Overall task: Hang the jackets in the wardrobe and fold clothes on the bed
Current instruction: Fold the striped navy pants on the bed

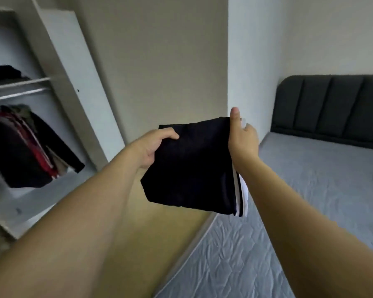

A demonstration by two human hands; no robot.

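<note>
Wardrobe [58, 87] stands open at the left: on its upper shelf [19, 81] lies a dark bundle [5, 72], and below the rail [17, 96] hang several jackets [28, 145], black, red and olive, packed close together. Both hands hold a folded black garment [192, 164] in the air, above the floor [159, 229] between the wardrobe and the bed [299, 201]. The left hand [153, 147] grips its left edge, thumb curled over the top; the right hand [242, 138] pinches the upper right corner, thumb upright. The garment's long axis runs from the upper edge, away from the person, down toward them, tilted slightly leftward at the bottom. White stripes [238, 190] run along its right edge. A dark padded headboard [332, 108] backs the grey mattress.
</note>
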